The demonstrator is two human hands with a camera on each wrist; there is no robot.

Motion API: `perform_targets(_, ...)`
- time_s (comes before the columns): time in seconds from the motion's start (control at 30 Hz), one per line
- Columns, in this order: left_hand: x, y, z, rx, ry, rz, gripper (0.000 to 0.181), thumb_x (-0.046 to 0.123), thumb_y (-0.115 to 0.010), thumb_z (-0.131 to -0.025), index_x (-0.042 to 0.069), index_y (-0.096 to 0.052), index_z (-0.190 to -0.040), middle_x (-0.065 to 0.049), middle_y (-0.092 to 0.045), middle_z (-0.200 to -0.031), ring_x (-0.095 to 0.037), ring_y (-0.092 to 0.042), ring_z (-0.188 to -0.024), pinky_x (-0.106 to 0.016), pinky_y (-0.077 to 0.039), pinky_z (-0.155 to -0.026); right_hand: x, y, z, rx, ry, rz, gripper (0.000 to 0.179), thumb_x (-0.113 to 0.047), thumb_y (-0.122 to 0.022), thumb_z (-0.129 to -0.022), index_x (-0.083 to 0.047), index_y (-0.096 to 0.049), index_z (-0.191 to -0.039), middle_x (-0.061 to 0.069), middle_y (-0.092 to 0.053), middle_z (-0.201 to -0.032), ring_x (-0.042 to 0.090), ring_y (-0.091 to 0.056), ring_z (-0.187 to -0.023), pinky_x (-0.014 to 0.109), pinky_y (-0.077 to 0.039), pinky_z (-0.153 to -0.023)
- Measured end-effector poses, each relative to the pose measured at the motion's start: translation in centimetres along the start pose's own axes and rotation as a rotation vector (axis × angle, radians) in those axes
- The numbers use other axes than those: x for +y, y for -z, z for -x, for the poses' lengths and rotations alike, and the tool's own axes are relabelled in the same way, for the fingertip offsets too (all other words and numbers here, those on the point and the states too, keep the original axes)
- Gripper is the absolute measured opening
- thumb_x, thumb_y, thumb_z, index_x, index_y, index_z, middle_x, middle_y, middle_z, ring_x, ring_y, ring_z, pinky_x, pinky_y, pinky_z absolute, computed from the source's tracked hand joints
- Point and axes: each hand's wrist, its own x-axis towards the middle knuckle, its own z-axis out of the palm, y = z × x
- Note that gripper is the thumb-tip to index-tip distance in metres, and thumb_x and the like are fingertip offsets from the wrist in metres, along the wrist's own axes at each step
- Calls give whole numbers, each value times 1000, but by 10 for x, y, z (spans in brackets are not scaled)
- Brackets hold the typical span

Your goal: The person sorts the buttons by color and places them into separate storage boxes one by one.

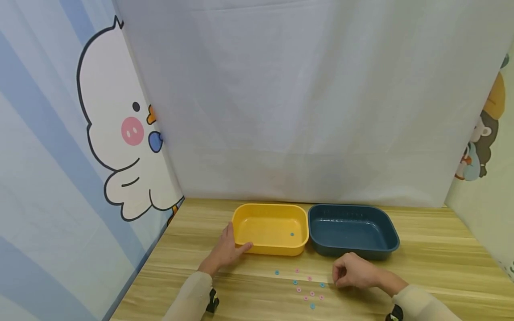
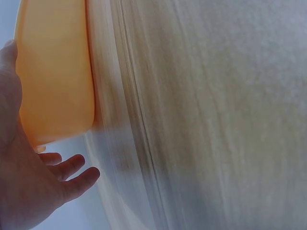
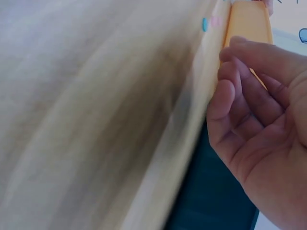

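My left hand [image 1: 225,246] rests against the near left corner of a yellow tray [image 1: 267,250]. Its thumb lies along the front wall, and in the left wrist view the other fingers [image 2: 81,182] spread loosely beside the tray's end. Just in front of a dark blue tray [image 1: 353,253], my right hand [image 1: 357,272] hovers over the table, fingers curled and thumb tip near the index fingertip; nothing shows between them. Several small pink rings [image 1: 309,278] and blue rings [image 1: 322,285] lie scattered to its left. One blue ring [image 1: 292,234] sits inside the yellow tray.
The two trays stand side by side near the back of the wood-grain table [image 1: 160,276]. A pale curtain [image 1: 281,111] hangs right behind them. Patterned cloth [image 1: 60,200] with a cartoon bird closes off the left side, and another printed sheet [image 1: 486,191] the right.
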Motion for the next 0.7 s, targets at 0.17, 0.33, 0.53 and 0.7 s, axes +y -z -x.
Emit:
perform_targets(0.17, 0, 0, 0, -6, 2, 0, 101, 51, -58, -89, -10, -3, -147, -33, -14, -149, -45, -22, -135, -54, -25, -106, -2, 6, -5, 1, -14, 0, 13, -6, -73, -78, -17, -65, -75, -13, -61, -71, 0, -55, -63, 23, -49, -58)
perform_targets(0.33, 1, 1, 0, -3, 0, -2, 103, 55, -58, -88, -11, -4, -146, -33, -15, -149, -45, -23, -135, -54, -25, -106, -8, 15, -13, 9, -8, -2, 10, -7, -71, -83, -15, -65, -80, -13, -62, -76, 3, -59, -69, 24, -51, -62)
perform_targets(0.53, 1, 1, 0, 3, 0, 5, 103, 55, -59, -87, -10, -6, -146, -32, -15, -149, -44, -24, -134, -54, -26, -106, -18, 26, -25, 69, -22, 22, 5, -7, -70, -85, -9, -66, -83, -9, -64, -79, 5, -58, -70, 25, -51, -63)
perform_targets(0.7, 0, 1, -1, -1, 7, 6, 104, 56, -59, -86, -10, -6, -147, -32, -15, -149, -44, -23, -135, -53, -25, -106, -23, 30, -38, 132, -58, 42, 4, -9, -69, -86, -8, -65, -86, -7, -63, -79, 7, -56, -70, 25, -49, -64)
